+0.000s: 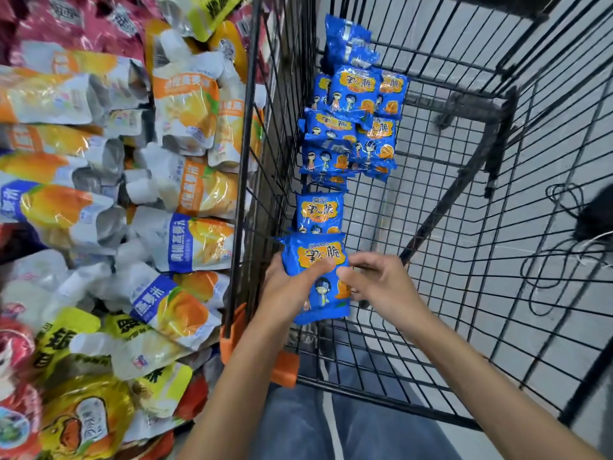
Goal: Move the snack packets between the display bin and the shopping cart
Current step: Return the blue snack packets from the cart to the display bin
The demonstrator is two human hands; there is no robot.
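Item 1, nearest: blue jeans, seen from above, below two bare forearms.

Item 2: left hand, clamped on a blue snack packet. The thumb lies across the packet's front and the fingers are curled behind its left edge.

Item 3: right hand, fingers bent, thumb tip at the packet's right edge. Whether it pinches the packet or only touches it cannot be told.

Item 4: the held packet, upright, printed face to the camera, over the near left corner of the shopping cart and just inside its left wall.

Item 5: a second blue packet, just beyond the held one, against the same wall.

Item 6: pile of blue packets, farther along that wall, overlapping one another.

Item 7: display bin, left of the cart and beside it, heaped with orange-and-white pouches, yellow packs and red packs.

Item 8: orange plastic corner pieces at the near frame corners.

Item 9: grey floor, visible through the black wire, with a black cable looped to the right.
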